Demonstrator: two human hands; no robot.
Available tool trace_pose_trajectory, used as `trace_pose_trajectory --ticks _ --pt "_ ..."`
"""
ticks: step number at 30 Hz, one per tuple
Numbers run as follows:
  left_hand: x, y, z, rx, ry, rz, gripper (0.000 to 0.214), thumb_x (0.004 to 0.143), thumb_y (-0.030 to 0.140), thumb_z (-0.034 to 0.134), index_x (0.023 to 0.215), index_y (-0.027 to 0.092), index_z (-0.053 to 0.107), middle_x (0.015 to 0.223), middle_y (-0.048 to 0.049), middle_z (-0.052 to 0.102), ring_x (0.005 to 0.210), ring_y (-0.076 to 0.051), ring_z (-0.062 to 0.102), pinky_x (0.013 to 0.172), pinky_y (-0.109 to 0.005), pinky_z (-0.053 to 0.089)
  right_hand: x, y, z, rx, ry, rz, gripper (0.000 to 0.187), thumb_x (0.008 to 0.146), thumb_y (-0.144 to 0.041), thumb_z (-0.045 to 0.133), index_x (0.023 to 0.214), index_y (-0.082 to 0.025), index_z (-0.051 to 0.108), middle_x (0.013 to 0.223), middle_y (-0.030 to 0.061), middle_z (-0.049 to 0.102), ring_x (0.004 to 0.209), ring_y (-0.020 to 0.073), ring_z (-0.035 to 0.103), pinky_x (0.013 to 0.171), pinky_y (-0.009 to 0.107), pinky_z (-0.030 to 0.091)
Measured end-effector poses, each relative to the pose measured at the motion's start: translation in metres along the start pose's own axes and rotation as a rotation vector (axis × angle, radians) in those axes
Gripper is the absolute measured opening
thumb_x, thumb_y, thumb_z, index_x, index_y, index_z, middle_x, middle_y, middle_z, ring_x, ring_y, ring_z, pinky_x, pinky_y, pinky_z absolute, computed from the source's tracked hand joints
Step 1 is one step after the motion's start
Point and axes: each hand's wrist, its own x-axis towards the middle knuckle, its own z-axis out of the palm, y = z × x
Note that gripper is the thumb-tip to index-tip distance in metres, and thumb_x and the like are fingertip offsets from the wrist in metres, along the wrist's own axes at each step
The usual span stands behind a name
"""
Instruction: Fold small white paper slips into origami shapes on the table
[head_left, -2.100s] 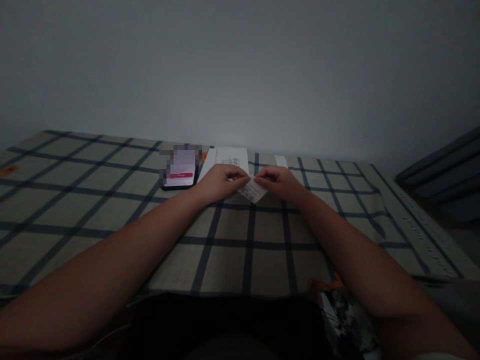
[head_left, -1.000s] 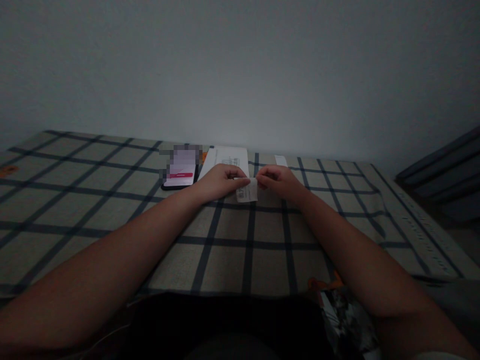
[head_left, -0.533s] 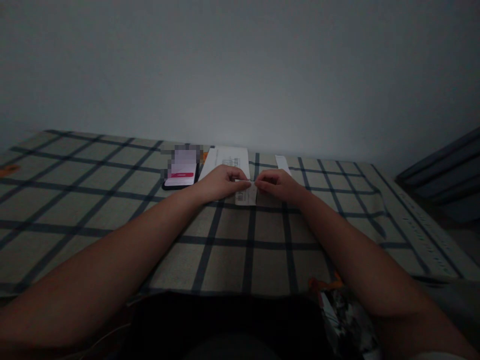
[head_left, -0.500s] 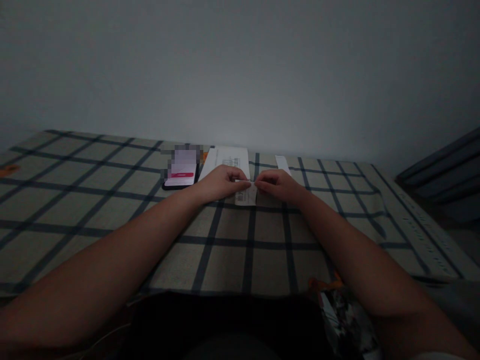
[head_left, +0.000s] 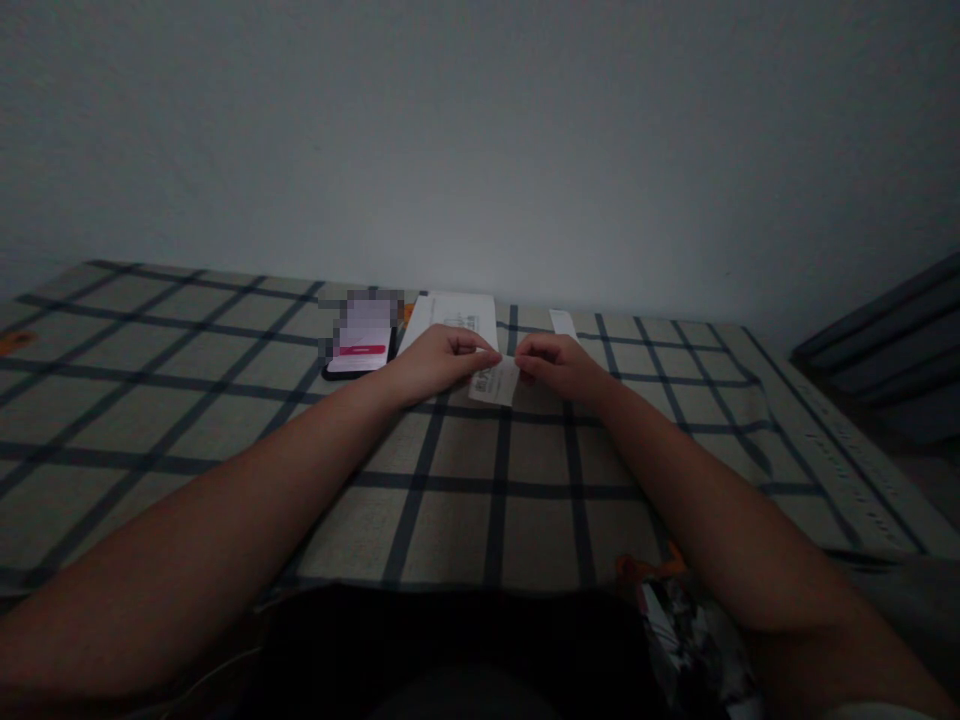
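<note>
White four-cornered paper (head_left: 493,385) slants; the left hand (head_left: 441,355) pinches it.

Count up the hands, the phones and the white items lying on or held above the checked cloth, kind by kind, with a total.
Hands: 2 (left hand, right hand)
Phones: 1 (phone)
White items: 3 (small printed slip, larger flat printed item, strip behind the right hand)
Total: 6

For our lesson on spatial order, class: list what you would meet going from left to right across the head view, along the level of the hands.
Orange patch → phone → left hand → small printed paper → right hand.
</note>
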Motion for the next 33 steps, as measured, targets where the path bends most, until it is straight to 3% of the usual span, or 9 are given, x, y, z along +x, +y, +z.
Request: trace_pose_trajectory --ticks 8,18,28,33 --pt "0.0007 0.0 0.0016 0.112 -0.015 0.015 0.034 0.079 0.045 0.066 0.088 0.013 0.076 0.068 -0.0045 0.067 0.058 -0.012 0.055 0.051 -0.022 0.037 0.0002 -0.0031 0.0021 -0.098 -0.039 -0.053 0.024 0.091 -0.037 0.056 0.081 -0.016 0.064 0.07 -0.0013 0.057 0.065 0.0105 0.048 0.063 0.024 0.037" --pt "0.0011 0.0006 0.0029 -0.061 0.082 -0.062 0.036 0.077 0.049 0.069 0.078 0.013 0.07 0.061 -0.0011 0.06 0.053 -0.01 0.052 0.05 -0.023 0.038 0.0009 0.0004 -0.0023 -0.121 0.041 -0.037 0.032 0.092 -0.043 0.053 0.074 -0.017 0.059 0.066 -0.0006 0.057 0.062 0.0112 0.049 0.06 0.025 0.037" --pt "0.0 0.0032 -0.0006 0.091 0.095 0.026 0.036 0.079 0.049 0.067 0.073 0.013 0.069 0.059 -0.0023 0.061 0.055 -0.012 0.054 0.049 -0.023 0.037 0.0 0.0001 -0.0005 -0.023 -0.007 0.04 0.035 0.091 -0.049 0.054 0.08 -0.016 0.061 0.066 -0.0017 0.056 0.059 0.0102 0.047 0.054 0.023 0.034" --pt "-0.0006 0.0033 0.0013 0.128 0.11 0.053 0.033 0.081 0.045 0.065 0.073 0.014 0.07 0.06 -0.0015 0.062 0.056 -0.011 0.052 0.05 -0.023 0.036 0.0008 -0.0005 -0.0011 -0.088 -0.049 0.011 0.036 0.092 -0.048 0.053 0.078 -0.016 0.062 0.066 -0.0014 0.055 0.062 0.0107 0.047 0.058 0.024 0.035"
